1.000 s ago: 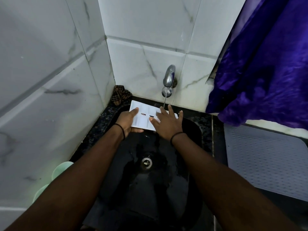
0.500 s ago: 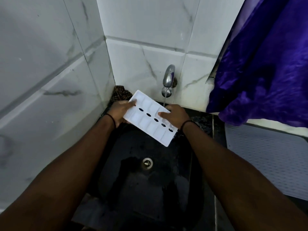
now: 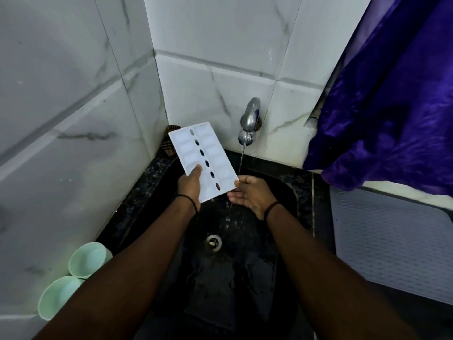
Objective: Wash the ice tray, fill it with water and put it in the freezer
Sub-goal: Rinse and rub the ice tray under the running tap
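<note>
A white ice tray [image 3: 199, 153] with two rows of cells and a line of oval holes is tilted up on end over the black sink [image 3: 289, 202]. My left hand [image 3: 190, 185] grips its near left corner, thumb on the top face. My right hand [image 3: 252, 195] is cupped palm up beside the tray's near right corner, under a thin stream from the chrome tap [image 3: 250, 119]. Whether its fingers touch the tray is unclear.
Two pale green cups [image 3: 73, 278] lie at the lower left by the tiled wall. A purple cloth [image 3: 392, 106] hangs at the right over a grey ribbed mat [image 3: 392, 241]. A brown checked rag [image 3: 168, 148] sits in the back corner. The drain [image 3: 213, 242] is mid-sink.
The tray was swung from lying across the sink to standing on end, left of the stream. My right hand let go of it and now cups under the water.
</note>
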### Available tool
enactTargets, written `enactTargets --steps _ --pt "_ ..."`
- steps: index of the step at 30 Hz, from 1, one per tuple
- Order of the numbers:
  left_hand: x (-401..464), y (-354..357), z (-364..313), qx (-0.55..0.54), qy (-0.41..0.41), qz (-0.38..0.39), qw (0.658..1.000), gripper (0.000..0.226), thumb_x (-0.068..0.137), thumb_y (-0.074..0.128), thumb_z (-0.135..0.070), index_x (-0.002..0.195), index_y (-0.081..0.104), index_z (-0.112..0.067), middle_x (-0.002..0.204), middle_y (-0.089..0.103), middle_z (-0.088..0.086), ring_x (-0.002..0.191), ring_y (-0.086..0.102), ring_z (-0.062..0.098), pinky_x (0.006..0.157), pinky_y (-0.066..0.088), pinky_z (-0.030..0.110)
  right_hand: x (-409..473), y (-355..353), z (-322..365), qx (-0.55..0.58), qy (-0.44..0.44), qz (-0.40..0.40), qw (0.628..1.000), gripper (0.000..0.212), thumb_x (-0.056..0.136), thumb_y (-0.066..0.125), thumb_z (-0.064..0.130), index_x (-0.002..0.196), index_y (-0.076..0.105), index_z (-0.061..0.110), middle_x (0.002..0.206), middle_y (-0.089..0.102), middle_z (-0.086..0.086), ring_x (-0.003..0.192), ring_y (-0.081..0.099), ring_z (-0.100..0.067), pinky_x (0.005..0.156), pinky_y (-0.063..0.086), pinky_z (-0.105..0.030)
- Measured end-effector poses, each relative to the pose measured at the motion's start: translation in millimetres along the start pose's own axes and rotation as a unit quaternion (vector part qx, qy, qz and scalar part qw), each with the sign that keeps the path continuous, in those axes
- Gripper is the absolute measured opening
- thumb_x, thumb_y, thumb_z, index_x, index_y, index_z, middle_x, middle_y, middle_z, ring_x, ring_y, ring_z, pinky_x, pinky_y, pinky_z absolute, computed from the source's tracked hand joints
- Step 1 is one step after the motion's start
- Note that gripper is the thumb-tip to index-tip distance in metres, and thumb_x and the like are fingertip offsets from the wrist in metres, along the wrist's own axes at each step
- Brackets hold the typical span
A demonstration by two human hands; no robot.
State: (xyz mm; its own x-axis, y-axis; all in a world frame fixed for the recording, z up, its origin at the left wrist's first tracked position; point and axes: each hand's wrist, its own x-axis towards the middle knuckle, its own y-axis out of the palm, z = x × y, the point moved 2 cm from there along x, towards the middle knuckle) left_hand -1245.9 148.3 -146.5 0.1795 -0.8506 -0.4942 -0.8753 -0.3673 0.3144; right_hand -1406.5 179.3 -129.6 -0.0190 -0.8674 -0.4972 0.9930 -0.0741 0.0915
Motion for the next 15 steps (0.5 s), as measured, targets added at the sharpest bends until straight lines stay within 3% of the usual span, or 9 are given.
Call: enactTargets --steps 3,6,10,12,15 --pt "2.9 2.1 -5.2 -0.012 0.018 -0.04 0.999 0.032 0.095 0.056 -0.022 0.122 0.059 -0.004 0.121 0.064 0.014 0.097 0.064 0.03 0.081 0.052 0.041 3.6 9.6 6.6 0.062 -0.001 -0.007 0.998 0.024 0.095 0.057 -0.002 0.119 0.056 0.002 0.092 0.068 -0.012 0.073 0.066 -0.019 0.069 0.059 -0.027" --pt "6.3 9.7 -11.0 -0.029 0.029 -0.05 0.998 0.027 0.095 0.056 -0.023 0.116 0.06 -0.006 0.114 0.065 0.012 0.09 0.065 0.027 0.076 0.052 0.037 10.4 21.9 18.9 0.068 -0.01 -0.034 0.997 0.022 0.09 0.06 -0.006 0.106 0.054 0.008 0.089 0.067 -0.01 0.07 0.065 -0.02 0.06 0.059 -0.025" --pt "10.5 18.4 -21.2 -0.004 0.054 -0.042 0.998 0.031 0.094 0.056 -0.018 0.12 0.06 -0.002 0.115 0.065 0.014 0.095 0.065 0.03 0.083 0.055 0.043 20.5 24.1 30.6 0.013 -0.001 -0.053 0.999 0.026 0.085 0.066 -0.006 0.1 0.05 0.009 0.083 0.065 -0.011 0.058 0.065 -0.017 0.049 0.058 -0.024" --pt "14.1 20.3 -23.9 0.018 0.05 -0.041 0.998 0.031 0.094 0.056 -0.016 0.121 0.06 -0.001 0.118 0.064 0.015 0.099 0.065 0.033 0.086 0.054 0.046 25.0 17.8 35.1 -0.042 -0.014 -0.069 0.997 0.017 0.09 0.064 -0.001 0.097 0.049 0.007 0.077 0.066 -0.016 0.047 0.065 -0.018 0.044 0.057 -0.027" --pt "20.0 23.5 -26.4 0.034 0.03 -0.04 0.998 0.029 0.093 0.056 -0.015 0.119 0.06 -0.001 0.118 0.064 0.017 0.092 0.064 0.031 0.08 0.054 0.042 29.7 13.9 40.6 -0.148 -0.048 -0.091 0.984 0.004 0.097 0.053 0.004 0.099 0.054 0.001 0.079 0.065 -0.026 0.047 0.064 -0.026 0.044 0.056 -0.032"
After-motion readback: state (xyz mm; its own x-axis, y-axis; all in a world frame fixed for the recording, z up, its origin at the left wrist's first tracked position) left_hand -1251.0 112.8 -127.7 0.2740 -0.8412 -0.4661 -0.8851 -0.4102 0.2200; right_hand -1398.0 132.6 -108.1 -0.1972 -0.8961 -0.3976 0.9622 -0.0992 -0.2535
